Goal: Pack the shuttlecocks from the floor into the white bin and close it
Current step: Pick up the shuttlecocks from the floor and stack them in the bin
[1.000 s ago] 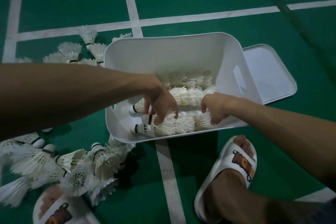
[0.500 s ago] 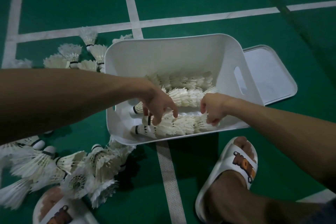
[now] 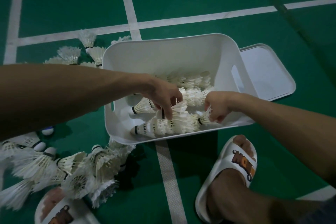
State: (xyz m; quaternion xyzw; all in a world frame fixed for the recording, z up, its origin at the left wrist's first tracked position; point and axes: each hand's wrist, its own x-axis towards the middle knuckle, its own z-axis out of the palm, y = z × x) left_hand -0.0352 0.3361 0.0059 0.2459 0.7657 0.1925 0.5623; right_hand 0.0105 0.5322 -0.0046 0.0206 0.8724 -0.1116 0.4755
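Note:
The white bin (image 3: 163,54) sits on the green court floor and holds rows of nested white shuttlecocks (image 3: 174,125). My left hand (image 3: 163,96) reaches into the bin from the left, its fingers pressed down on a shuttlecock stack (image 3: 179,110) in the middle. At the bin's near right corner my right hand (image 3: 217,107) is closed around the feathers of a shuttlecock (image 3: 205,118). The bin's white lid (image 3: 267,72) lies flat on the floor just right of the bin. Loose shuttlecocks lie in a heap (image 3: 76,169) at the lower left and a smaller group (image 3: 87,51) behind the bin's left corner.
My feet in white slides rest on the floor, one (image 3: 234,167) right of the bin's near edge and one (image 3: 60,209) at the bottom left. White court lines (image 3: 131,5) cross the floor. A dark pole (image 3: 291,22) lies at the far right.
Both hands have shifted slightly inside the bin. My right hand has closed on a shuttlecock at the near right corner, and my left fingers have moved onto the middle stack.

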